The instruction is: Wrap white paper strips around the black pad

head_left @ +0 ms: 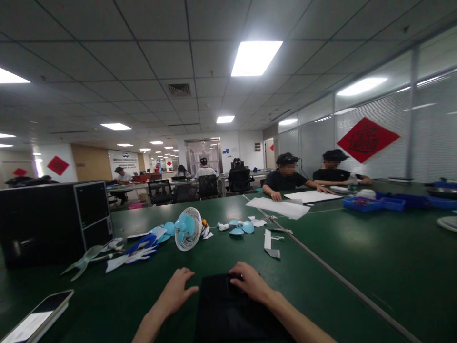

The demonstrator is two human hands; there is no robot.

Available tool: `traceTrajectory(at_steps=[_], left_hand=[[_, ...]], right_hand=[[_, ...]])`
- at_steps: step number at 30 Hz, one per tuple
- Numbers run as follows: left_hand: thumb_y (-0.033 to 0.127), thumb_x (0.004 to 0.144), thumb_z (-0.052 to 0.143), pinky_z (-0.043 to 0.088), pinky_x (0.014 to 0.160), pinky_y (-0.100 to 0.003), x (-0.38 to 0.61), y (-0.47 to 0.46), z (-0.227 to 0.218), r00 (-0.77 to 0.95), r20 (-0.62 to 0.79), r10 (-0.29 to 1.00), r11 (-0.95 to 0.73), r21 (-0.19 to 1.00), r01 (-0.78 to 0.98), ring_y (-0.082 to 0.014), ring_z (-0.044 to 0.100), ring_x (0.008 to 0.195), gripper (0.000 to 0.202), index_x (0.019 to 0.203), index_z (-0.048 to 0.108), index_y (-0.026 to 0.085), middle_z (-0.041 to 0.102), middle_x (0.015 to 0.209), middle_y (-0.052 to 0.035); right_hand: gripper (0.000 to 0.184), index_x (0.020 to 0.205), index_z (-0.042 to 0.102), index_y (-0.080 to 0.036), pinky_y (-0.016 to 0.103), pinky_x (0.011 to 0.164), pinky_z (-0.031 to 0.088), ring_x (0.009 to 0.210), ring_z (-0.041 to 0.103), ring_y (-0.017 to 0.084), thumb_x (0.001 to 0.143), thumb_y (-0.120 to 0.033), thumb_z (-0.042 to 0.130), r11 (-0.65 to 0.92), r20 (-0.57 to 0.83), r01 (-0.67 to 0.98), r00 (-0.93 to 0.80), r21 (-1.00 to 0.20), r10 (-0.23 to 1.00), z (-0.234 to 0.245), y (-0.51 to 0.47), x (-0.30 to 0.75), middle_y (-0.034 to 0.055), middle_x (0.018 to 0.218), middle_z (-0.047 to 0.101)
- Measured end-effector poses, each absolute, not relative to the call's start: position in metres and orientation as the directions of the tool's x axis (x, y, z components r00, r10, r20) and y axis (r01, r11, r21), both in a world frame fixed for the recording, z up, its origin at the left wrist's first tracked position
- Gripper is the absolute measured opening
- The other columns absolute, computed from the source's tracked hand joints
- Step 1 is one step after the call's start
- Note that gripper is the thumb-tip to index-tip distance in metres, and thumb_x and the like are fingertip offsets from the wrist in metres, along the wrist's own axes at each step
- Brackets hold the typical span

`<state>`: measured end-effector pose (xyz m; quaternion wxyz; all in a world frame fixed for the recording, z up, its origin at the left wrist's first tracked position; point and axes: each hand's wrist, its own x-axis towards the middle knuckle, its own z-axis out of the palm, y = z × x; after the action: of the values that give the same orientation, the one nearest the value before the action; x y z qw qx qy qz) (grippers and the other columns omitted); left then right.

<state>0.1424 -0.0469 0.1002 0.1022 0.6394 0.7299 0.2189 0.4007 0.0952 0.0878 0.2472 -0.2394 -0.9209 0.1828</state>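
A flat black item lies on the green table right in front of me; its kind is too dark to make out. My right hand is at its far edge, with thumb and bent fingers on it. Just beyond its left side, my left hand hovers over or rests on the tabletop, fingers apart and holding nothing. Farther out stands a small fan with a white grille and light blue blades. Beside it lie blue and white gloves and a loose light blue fan blade piece.
A black computer case stands at the left, a phone nearer me. Paper scraps lie ahead. A grey strip crosses the table. Two people sit across at the right with white sheets; blue trays hold small parts.
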Motion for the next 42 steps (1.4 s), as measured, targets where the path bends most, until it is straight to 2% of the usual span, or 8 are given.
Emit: traceTrajectory(at_steps=[4, 9, 15, 24, 27, 33, 38, 42], left_hand=[[0.059, 0.062, 0.066, 0.033, 0.105, -0.034, 0.173, -0.031, 0.108, 0.004, 0.062, 0.998, -0.032, 0.461, 0.887, -0.0274, 0.043, 0.122, 0.08, 0.129, 0.053, 0.017, 0.049, 0.135, -0.0101], [0.061, 0.056, 0.07, 0.032, 0.105, -0.036, 0.18, -0.02, 0.094, -0.003, 0.038, 0.999, -0.016, 0.481, 0.876, -0.0296, 0.042, 0.124, 0.09, 0.132, 0.049, 0.016, 0.048, 0.135, -0.012], [0.061, 0.057, 0.07, 0.035, 0.101, -0.033, 0.176, -0.03, 0.095, -0.05, 0.048, 0.998, 0.019, 0.507, 0.862, -0.0279, 0.045, 0.119, 0.087, 0.129, 0.051, 0.016, 0.05, 0.131, -0.0112], [0.055, 0.059, 0.069, 0.036, 0.102, -0.031, 0.162, -0.04, 0.103, -0.148, -0.006, 0.989, 0.129, 0.519, 0.845, -0.0268, 0.046, 0.12, 0.084, 0.131, 0.048, 0.016, 0.05, 0.132, -0.0093], [0.055, 0.061, 0.068, 0.036, 0.102, -0.03, 0.155, -0.039, 0.1, -0.167, -0.013, 0.986, 0.149, 0.528, 0.836, -0.0264, 0.045, 0.122, 0.083, 0.132, 0.047, 0.017, 0.049, 0.134, -0.0079], [0.055, 0.06, 0.067, 0.035, 0.104, -0.032, 0.151, -0.038, 0.098, -0.165, -0.03, 0.986, 0.153, 0.557, 0.816, -0.0266, 0.044, 0.124, 0.086, 0.134, 0.045, 0.016, 0.047, 0.137, -0.0088], [0.055, 0.06, 0.067, 0.033, 0.106, -0.034, 0.15, -0.036, 0.095, -0.145, 0.005, 0.989, 0.119, 0.549, 0.828, -0.0284, 0.042, 0.125, 0.086, 0.133, 0.047, 0.016, 0.048, 0.137, -0.0101], [0.052, 0.059, 0.068, 0.031, 0.107, -0.033, 0.149, -0.034, 0.092, -0.139, 0.036, 0.99, 0.1, 0.525, 0.845, -0.0282, 0.042, 0.126, 0.083, 0.132, 0.049, 0.017, 0.049, 0.137, -0.0097]], right_hand=[[0.023, 0.097, 0.07, -0.019, 0.026, 0.084, 0.043, 0.091, 0.059, 0.018, 0.084, -0.028, 0.053, 0.758, 0.417, 0.408, -0.654, -0.508, 0.632, 0.083, 0.108, 0.412, 0.007, 0.098, 0.065], [0.023, 0.09, 0.071, -0.017, 0.028, 0.082, 0.043, 0.092, 0.059, 0.02, 0.08, -0.03, 0.055, 0.662, 0.363, 0.605, -0.554, -0.442, 0.749, 0.077, 0.126, 0.43, 0.0081, 0.096, 0.065], [0.026, 0.095, 0.07, -0.016, 0.028, 0.082, 0.042, 0.093, 0.06, 0.021, 0.08, -0.03, 0.054, 0.632, 0.302, 0.629, -0.558, -0.454, 0.773, 0.079, 0.125, 0.43, 0.0091, 0.099, 0.065], [0.029, 0.105, 0.067, -0.017, 0.03, 0.094, 0.041, 0.103, 0.058, 0.021, 0.081, -0.028, 0.055, 0.696, 0.348, 0.549, -0.61, -0.463, 0.712, 0.074, 0.125, 0.423, 0.0093, 0.11, 0.064], [0.031, 0.109, 0.065, -0.015, 0.031, 0.097, 0.039, 0.108, 0.056, 0.023, 0.082, -0.026, 0.055, 0.675, 0.397, 0.595, -0.546, -0.437, 0.738, 0.077, 0.139, 0.432, 0.0113, 0.114, 0.062], [0.031, 0.111, 0.061, -0.014, 0.031, 0.096, 0.039, 0.11, 0.055, 0.025, 0.082, -0.02, 0.055, 0.522, 0.443, 0.805, -0.373, -0.283, 0.815, 0.08, 0.185, 0.456, 0.0145, 0.116, 0.06], [0.029, 0.104, 0.06, -0.006, 0.033, 0.086, 0.042, 0.101, 0.059, 0.029, 0.082, -0.024, 0.058, 0.424, 0.42, 0.868, -0.295, -0.257, 0.858, 0.079, 0.207, 0.468, 0.0221, 0.109, 0.06], [0.028, 0.103, 0.059, -0.006, 0.03, 0.079, 0.043, 0.098, 0.062, 0.027, 0.083, -0.026, 0.057, 0.382, 0.393, 0.892, -0.27, -0.241, 0.879, 0.078, 0.213, 0.47, 0.0203, 0.103, 0.063]])
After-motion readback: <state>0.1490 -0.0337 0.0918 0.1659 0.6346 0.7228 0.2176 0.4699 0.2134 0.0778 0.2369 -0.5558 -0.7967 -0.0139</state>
